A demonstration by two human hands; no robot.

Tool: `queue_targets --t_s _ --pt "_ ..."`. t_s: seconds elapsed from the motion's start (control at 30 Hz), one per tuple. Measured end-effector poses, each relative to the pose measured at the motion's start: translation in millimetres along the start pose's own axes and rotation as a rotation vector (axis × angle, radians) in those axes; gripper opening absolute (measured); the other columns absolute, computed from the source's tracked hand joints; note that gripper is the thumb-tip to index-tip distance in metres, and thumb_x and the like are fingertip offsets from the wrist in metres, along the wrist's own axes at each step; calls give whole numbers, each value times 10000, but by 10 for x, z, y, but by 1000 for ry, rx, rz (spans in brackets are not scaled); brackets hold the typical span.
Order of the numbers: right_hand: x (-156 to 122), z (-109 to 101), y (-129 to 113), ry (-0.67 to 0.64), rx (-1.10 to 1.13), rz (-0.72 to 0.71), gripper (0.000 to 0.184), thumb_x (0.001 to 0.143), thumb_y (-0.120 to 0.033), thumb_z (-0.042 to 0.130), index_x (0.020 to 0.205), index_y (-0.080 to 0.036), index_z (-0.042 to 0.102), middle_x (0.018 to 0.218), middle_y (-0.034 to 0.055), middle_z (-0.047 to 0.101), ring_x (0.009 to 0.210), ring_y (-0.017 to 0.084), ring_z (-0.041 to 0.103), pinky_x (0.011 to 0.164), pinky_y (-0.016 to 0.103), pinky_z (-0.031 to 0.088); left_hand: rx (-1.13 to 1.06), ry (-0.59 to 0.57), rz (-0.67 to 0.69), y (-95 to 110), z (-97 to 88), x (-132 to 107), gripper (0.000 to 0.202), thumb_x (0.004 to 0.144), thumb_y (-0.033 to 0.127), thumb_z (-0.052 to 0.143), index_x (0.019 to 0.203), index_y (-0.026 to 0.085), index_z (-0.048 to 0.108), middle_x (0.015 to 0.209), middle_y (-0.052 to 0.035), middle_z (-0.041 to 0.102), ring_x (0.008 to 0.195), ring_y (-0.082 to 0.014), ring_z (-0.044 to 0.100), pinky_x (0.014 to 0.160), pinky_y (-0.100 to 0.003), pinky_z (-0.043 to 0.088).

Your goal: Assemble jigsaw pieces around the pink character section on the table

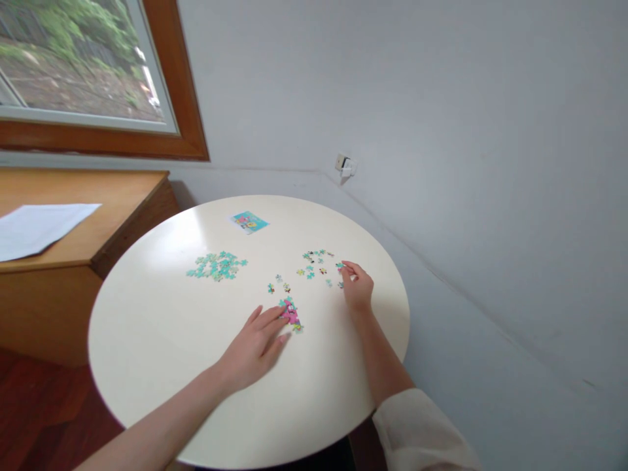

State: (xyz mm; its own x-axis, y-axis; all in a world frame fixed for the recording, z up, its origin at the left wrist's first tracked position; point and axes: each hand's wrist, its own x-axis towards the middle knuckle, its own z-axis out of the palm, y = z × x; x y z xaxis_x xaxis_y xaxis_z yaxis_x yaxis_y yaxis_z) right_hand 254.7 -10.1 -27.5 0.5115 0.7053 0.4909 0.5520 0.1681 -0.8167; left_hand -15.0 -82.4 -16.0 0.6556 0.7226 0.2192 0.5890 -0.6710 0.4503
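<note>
Head view shows a round white desk [161, 353], and the person's two hands are both above its middle part. The left hand [252, 350] is opened, with its fingers spread and stretched; the tips touch the joined pink pieces [290, 310] of a puzzle, which lie near the centre of the desk, well apart from every edge. The right hand [359, 288] is partly curled, thumb and forefinger brought together at a small piece [339, 266]; whether it grips this piece, I cannot tell. Between this hand and the right edge is a strip of white surface, and beyond the edge stands the wall [481, 170], which limits the room on that side.

Loose pieces [310, 275] are scattered just left of the right hand. A few others [287, 288] lie just beyond the pink group. The larger pile [217, 266] is farther to the left, with a wide bare stretch from it to the left edge. Near the far edge lies a picture card [250, 222], flat, within the rim.
</note>
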Motion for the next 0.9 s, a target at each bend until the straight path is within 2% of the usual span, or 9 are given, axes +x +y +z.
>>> queue_targets --t_s 0.13,0.3,0.43,0.63,0.9 --pt "-25 37 -243 -125 49 -20 277 728 -318 551 905 -153 686 801 75 719 725 180 645 727 316 491 29 -13 36 19 8 -9 406 944 321 341 1314 213 470 1369 -94 489 1321 -213 373 1133 -504 193" --pt "-100 101 -425 -572 132 89 198 674 -249 618 832 -169 707 735 54 721 693 170 662 682 288 504 59 -12 57 35 18 -14 425 944 325 348 1348 223 433 1378 -86 483 1319 -215 379 1135 -509 180" --pt "-216 145 -431 -744 136 180 181 636 -229 644 787 -161 717 686 44 716 664 172 666 677 299 513 65 -31 52 45 16 -9 429 941 319 352 1356 234 419 1385 -79 476 1316 -218 384 1130 -519 191" --pt "-304 142 -409 -833 179 314 208 593 -242 664 771 -149 719 645 31 705 641 160 653 698 305 505 66 -24 53 53 19 -3 424 938 309 356 1349 235 425 1369 -77 494 1316 -220 385 1131 -516 195" --pt "-276 118 -399 -908 185 368 238 562 -276 689 758 -147 726 637 28 702 647 163 647 711 309 490 86 -36 59 49 26 -5 414 949 324 330 1340 238 433 1379 -68 485 1314 -214 389 1130 -510 214"
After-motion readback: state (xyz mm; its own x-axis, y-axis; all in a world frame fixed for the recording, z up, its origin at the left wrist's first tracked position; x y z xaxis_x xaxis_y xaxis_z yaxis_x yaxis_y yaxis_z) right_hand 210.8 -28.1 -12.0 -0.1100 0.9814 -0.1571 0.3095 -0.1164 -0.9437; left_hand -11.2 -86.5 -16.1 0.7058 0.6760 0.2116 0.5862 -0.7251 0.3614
